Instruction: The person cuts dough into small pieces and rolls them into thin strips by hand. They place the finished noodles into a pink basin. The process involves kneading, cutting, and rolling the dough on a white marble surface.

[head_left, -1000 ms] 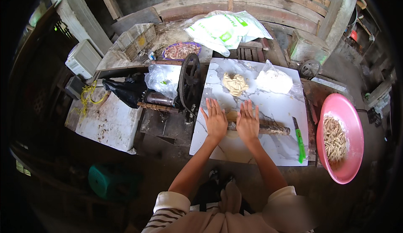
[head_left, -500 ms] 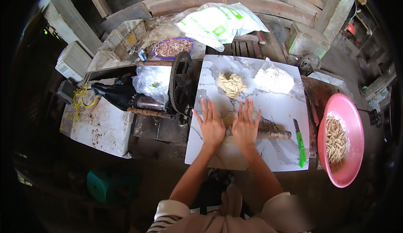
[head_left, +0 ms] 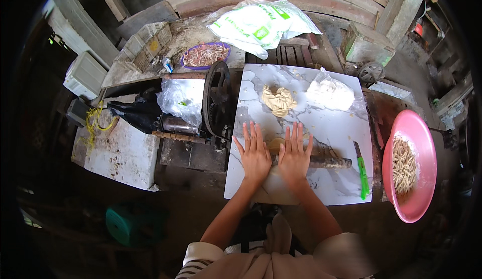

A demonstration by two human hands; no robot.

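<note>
My left hand (head_left: 256, 154) and my right hand (head_left: 294, 154) lie palm down on a cylindrical rolling pin (head_left: 329, 163), fingers stretched forward. The pin's right end sticks out past my right hand; its left part is hidden under my palms. Between my hands shows a flattened piece of dough (head_left: 274, 144), mostly covered by them. Beyond my fingertips, a crumpled lump of dough (head_left: 278, 101) rests on the marble-patterned board (head_left: 321, 188). A clear bag of white powder (head_left: 330, 94) sits at the board's far right. To the right of the pin lies a knife with a green handle (head_left: 362, 178).
A pink basin (head_left: 426, 178) of pale strips stands right of the board. On the left is a machine with a dark flywheel (head_left: 217, 103). Farther back are a purple tray (head_left: 206, 56) and a white-green sack (head_left: 261, 28). A green stool (head_left: 119, 225) stands lower left.
My hands have slid slightly back toward me over the board, with the rolling pin shifting a little under them. The view has tilted slightly; other things stay in place.
</note>
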